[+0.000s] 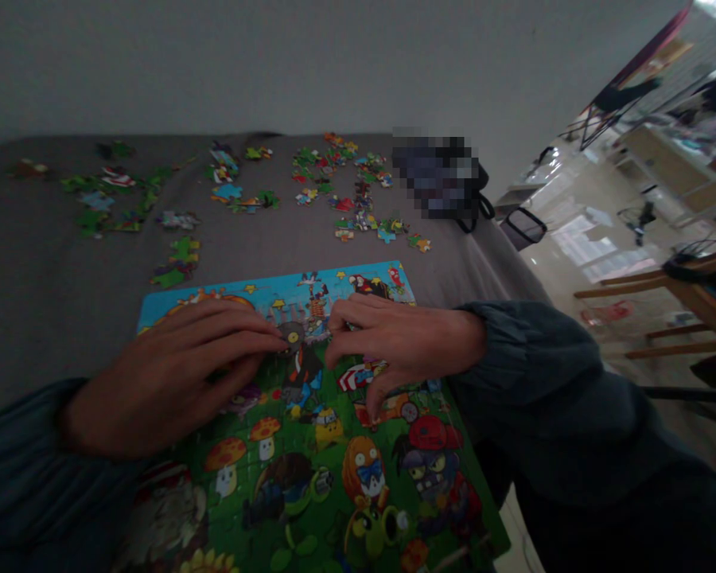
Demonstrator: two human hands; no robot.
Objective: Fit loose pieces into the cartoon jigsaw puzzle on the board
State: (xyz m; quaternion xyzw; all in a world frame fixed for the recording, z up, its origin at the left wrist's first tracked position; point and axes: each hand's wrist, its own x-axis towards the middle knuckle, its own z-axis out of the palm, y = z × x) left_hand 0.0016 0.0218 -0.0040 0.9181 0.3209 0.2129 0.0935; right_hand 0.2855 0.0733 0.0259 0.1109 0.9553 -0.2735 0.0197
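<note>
Cardboard puzzle (310, 446) runs lengthwise away from the person, both hands' fingers (244, 334) pressing flat, gripping nothing.

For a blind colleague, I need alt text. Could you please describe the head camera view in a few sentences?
Two bare hands, the left hand and the right hand, press flat on a colourful cartoon jigsaw puzzle lying on a grey table. Loose puzzle pieces lie scattered across the far side of the table, beside a dark bag.

A plain pale wall (334, 64) rises behind; at right, glossy floor (578, 239) reflects daylight beside a wooden chair (680, 302).
</note>
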